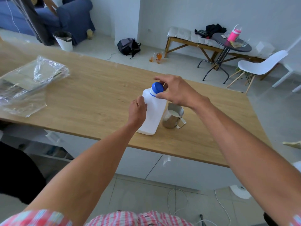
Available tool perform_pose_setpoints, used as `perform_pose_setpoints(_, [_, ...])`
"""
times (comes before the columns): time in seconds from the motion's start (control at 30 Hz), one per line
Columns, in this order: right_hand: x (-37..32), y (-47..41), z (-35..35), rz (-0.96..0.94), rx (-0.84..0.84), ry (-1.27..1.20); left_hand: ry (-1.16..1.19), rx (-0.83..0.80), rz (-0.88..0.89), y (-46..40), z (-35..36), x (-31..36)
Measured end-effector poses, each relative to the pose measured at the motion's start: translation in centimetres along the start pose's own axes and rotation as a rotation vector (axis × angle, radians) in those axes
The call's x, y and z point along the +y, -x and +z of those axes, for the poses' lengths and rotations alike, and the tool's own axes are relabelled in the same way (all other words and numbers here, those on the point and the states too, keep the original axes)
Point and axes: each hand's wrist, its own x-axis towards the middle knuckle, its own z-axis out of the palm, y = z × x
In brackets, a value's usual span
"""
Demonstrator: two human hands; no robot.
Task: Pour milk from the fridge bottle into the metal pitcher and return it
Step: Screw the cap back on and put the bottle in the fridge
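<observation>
A white plastic milk bottle [154, 111] stands on the wooden counter [91, 101], leaning slightly. Its blue cap [157, 87] sits on the neck. My left hand [137, 110] grips the bottle's left side. My right hand [176, 91] is at the top, thumb and fingers curled around the blue cap. Just right of the bottle and touching it stands the metal pitcher [173, 118], handle toward the right, with white milk visible inside.
Crumpled clear plastic wrap over cardboard [31, 82] lies on the counter's left end. Beyond the counter are a backpack [128, 46], a bench [193, 41], a round dark table [231, 44], a white chair [260, 64] and a blue sofa [71, 15].
</observation>
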Motion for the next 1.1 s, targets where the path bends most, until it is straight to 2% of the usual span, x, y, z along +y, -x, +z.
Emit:
perform_pose_setpoints(0.17, [-0.8,-2.1,-1.7,0.0,-0.234,0.119,-0.014,-0.013,0.038,0.0,-0.1,0.0])
perform_pose_setpoints(0.33, [-1.4,-3.5,-2.3,-0.006,-0.302,0.22,-0.001,0.021,0.071,0.3,0.0,0.1])
perform_pose_setpoints(0.4, [-1.6,-3.8,-2.0,0.026,-0.267,0.274,0.002,0.044,0.07,0.3,0.1,0.1])
perform_pose_setpoints(0.57, [-2.3,-4.2,0.8,0.194,-0.028,0.415,0.024,0.089,0.074,0.4,0.6,-0.2])
perform_pose_setpoints(0.63, [-2.5,-4.2,1.7,0.221,0.02,0.487,0.042,0.103,0.086,0.4,0.7,-0.2])
perform_pose_setpoints(0.73, [-1.5,-3.8,2.2,0.14,0.044,0.539,0.062,0.114,0.096,0.4,0.9,-0.4])
perform_pose_setpoints(0.9, [1.5,-3.0,1.9,-0.166,0.013,0.563,0.1,0.128,0.043,0.3,1.2,-0.7])
perform_pose_setpoints(1.0, [2.4,-3.3,2.2,-0.221,0.051,0.511,0.156,0.152,-0.036,0.7,1.7,-0.7])
perform_pose_setpoints(1.1, [2.1,-3.7,2.8,-0.199,0.095,0.49,0.182,0.234,-0.109,0.8,2.2,-0.3])
